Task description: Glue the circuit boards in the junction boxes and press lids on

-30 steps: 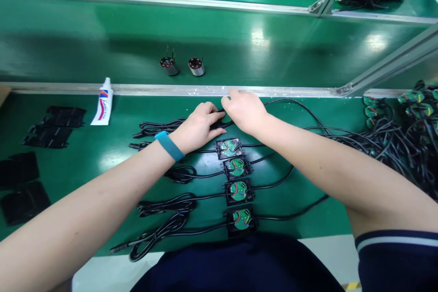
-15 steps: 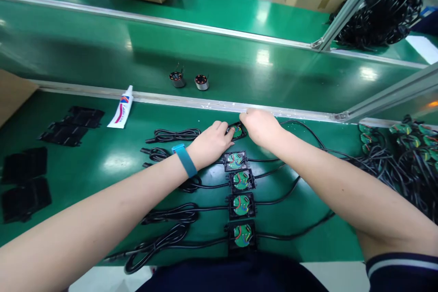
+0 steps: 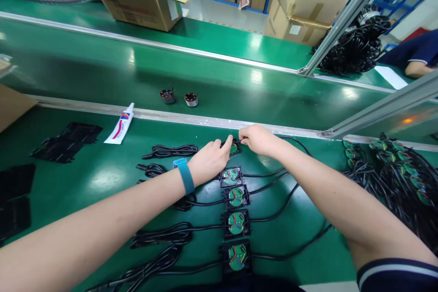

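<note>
The farthest black plastic housing, with a green circuit board in it, lies flat between my hands. My left hand is closed at its left side, fingers on its edge and partly covering it. At its right side my right hand pinches the black cable where it leaves the housing; the fingertips are partly hidden. Nearer my body, a column of several similar open housings shows round green boards with coloured wires. Coiled black cables extend from their left sides, and other cables run off to the right.
A white tube and black plastic covers lie at left. Two copper-wound stators stand beyond the metal rail. Wired boards and tangled cables are heaped at right. Cardboard boxes and another person's arm are farther back.
The view has tilted up, so the bench sits lower in the picture. Both hands stay at the farthest housing, and my left index finger has lifted a little over it.
</note>
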`<state>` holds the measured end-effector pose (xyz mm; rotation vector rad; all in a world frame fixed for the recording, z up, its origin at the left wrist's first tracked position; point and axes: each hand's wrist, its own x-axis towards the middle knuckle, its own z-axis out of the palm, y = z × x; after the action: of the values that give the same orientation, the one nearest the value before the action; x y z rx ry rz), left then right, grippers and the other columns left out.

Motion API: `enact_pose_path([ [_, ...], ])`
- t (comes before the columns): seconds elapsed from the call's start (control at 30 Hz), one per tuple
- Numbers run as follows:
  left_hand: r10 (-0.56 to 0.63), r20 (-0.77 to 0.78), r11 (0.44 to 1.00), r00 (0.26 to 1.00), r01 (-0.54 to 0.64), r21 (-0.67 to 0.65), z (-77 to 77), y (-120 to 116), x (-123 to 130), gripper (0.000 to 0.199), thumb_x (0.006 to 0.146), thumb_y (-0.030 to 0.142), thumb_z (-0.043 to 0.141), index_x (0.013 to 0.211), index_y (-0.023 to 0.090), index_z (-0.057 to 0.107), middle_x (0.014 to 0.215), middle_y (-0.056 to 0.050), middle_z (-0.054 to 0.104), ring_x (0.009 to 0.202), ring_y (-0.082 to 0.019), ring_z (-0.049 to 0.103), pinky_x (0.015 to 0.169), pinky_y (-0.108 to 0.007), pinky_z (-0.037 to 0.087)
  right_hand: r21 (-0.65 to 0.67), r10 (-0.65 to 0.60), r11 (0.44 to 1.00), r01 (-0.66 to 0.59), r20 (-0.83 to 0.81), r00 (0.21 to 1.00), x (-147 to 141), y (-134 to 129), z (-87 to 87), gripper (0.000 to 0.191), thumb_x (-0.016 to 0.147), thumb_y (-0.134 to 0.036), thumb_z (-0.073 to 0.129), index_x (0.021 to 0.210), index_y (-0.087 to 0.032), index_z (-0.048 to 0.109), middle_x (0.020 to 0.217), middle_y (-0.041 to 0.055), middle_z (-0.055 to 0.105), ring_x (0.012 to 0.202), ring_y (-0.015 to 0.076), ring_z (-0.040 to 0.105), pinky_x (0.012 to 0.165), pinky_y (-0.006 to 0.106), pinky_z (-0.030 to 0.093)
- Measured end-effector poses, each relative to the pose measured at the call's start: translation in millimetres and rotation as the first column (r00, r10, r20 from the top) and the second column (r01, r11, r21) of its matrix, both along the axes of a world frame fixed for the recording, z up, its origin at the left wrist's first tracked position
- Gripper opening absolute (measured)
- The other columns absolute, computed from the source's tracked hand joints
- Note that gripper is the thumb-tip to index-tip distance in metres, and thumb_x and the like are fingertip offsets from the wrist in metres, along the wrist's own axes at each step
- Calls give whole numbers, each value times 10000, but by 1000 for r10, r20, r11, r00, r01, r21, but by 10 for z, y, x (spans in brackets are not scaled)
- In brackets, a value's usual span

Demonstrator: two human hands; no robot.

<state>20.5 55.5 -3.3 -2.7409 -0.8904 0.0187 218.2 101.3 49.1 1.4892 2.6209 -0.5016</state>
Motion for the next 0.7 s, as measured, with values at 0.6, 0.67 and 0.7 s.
enact_pose_path([
  [0.6, -87, 69, 996, 994, 85, 40, -33, 2, -85, 324, 942, 64, 446, 1191, 26, 649, 1362, -296, 568, 960, -287, 657, 753, -412, 546, 205, 133, 969, -140, 47, 990, 55, -223, -157, 245, 980, -128, 422, 933, -125, 662, 882, 106, 685, 819, 199, 603, 720, 282, 367],
  [0.67, -75, 101, 997, 992, 75, 11, -27, 1, -82, 311, 936, 57, 463, 1179, 39, 655, 1357, -285, 576, 963, -276, 656, 772, -412, 545, 173, 109, 978, -117, 56, 992, 63, -215, -166, 239, 975, -124, 428, 926, -127, 662, 873, 100, 686, 805, 193, 606, 711, 277, 370],
  [0.7, -68, 119, 998, 991, 69, -4, -26, 1, -82, 303, 934, 56, 471, 1173, 47, 658, 1355, -279, 579, 966, -270, 654, 784, -411, 544, 156, 99, 982, -109, 68, 993, 61, -211, -165, 236, 973, -123, 432, 926, -129, 664, 870, 99, 688, 797, 191, 609, 705, 275, 371],
])
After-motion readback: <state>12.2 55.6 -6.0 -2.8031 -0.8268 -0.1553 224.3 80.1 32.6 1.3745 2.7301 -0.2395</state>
